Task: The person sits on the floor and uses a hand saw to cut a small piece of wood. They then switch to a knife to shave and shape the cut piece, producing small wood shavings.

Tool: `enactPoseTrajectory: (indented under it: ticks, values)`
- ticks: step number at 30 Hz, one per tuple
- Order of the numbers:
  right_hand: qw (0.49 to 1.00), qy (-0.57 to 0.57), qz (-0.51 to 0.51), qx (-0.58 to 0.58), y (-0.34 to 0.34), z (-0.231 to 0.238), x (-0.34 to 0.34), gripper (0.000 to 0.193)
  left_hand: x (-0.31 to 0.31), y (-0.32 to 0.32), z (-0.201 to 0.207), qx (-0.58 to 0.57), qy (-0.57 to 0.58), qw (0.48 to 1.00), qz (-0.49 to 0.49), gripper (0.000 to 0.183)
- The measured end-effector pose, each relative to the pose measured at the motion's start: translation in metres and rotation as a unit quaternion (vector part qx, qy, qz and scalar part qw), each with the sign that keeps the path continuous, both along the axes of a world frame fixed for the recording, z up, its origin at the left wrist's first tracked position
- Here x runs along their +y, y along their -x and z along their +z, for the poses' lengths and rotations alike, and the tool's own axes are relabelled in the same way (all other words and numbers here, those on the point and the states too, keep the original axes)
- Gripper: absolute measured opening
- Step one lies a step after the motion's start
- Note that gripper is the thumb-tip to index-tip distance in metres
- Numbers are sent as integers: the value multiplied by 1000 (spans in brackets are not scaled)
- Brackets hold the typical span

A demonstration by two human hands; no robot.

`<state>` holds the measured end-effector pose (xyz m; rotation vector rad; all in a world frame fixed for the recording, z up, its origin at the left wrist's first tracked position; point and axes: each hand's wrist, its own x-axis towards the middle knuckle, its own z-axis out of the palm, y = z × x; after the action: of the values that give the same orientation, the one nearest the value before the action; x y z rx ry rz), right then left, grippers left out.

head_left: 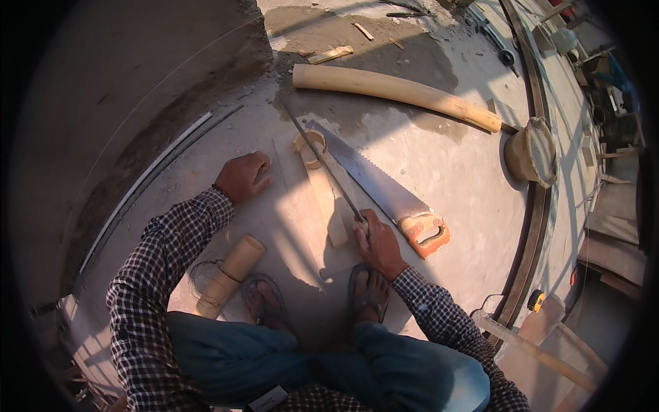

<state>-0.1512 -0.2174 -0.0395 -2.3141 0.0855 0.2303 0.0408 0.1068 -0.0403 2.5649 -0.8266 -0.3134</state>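
Bamboo piece (321,184) under thin blade (322,163) gripped by right hand (377,244); orange-handled saw (384,192) beside.

We take the long bamboo pole (398,89) as our landmark. Just past its right end we see a round woven basket (532,152). Beyond its left end lie small wood offcuts (331,54). Well below it, near our left sandal, rests a short bamboo tube (230,271) with wire.
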Motion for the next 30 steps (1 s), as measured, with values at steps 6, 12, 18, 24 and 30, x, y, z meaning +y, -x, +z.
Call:
enactPoseTrajectory:
  ticks: [6,12,18,24,30]
  values:
    - [1000,10,5,21,0,-2,4,31,-73,25,12,-38,98,993,45,42]
    - [999,8,-7,40,-1,3,9,35,-81,20,8,-99,140,985,-1,25]
    - [999,6,-9,53,-2,5,7,35,-37,53,-5,23,115,991,64,21]
    - [1000,0,9,16,0,0,4,35,3,7,-29,85,75,967,226,26]
    - [999,0,3,32,-1,-1,2,35,-15,-3,-24,-1,54,969,242,43]
